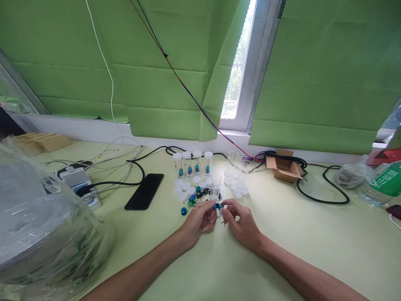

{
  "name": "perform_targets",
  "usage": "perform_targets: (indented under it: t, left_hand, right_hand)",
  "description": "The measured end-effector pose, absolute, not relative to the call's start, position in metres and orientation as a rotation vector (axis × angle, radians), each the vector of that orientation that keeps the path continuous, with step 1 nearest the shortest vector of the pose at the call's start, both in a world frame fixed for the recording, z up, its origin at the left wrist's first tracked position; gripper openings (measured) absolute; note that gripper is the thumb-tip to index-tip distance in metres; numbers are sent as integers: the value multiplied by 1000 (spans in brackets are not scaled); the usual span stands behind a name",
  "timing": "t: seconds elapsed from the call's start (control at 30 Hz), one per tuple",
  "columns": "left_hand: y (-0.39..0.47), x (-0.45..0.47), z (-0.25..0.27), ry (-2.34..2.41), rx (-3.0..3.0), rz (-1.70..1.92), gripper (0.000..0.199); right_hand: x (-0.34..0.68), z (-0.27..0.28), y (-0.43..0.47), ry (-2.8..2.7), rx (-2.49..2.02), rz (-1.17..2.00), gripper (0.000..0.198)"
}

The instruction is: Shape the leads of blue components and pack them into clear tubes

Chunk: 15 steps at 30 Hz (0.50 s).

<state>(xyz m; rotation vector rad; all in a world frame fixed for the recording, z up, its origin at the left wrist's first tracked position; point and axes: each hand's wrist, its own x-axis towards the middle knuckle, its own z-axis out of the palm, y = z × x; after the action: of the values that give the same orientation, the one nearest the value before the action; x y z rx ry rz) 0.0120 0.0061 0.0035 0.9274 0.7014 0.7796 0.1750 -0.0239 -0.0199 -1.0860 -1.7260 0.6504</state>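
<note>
Between the fingertips of both hands is a small blue and black part [218,206]. My left hand [203,216] is closed on its left end, and my right hand [240,220] pinches the right end. Thin bent metal pieces [222,215] hang just below it; which hand holds them I cannot tell. Just beyond the fingers stands an open clear tube [216,184]. Loose blue parts [192,198], one blue round part [184,211] and several small black pieces [205,192] lie left of it. White caps [183,196] are scattered there too.
Several capped tubes with blue parts [189,166] stand behind, with clear empty tubes [238,167] to their right. A black phone [144,192] and power strip [86,192] lie left, near a plastic-wrapped object [53,234]. An open cardboard box [284,167], black cable [332,202] and bottle [382,184] are right.
</note>
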Motion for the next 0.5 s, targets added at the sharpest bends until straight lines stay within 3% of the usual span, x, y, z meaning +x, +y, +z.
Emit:
perform_targets:
  t: [0.5]
  left_hand:
    - [4, 12, 7, 729, 964, 784, 45]
  right_hand:
    - [176, -21, -23, -1763, -1057, 668, 15]
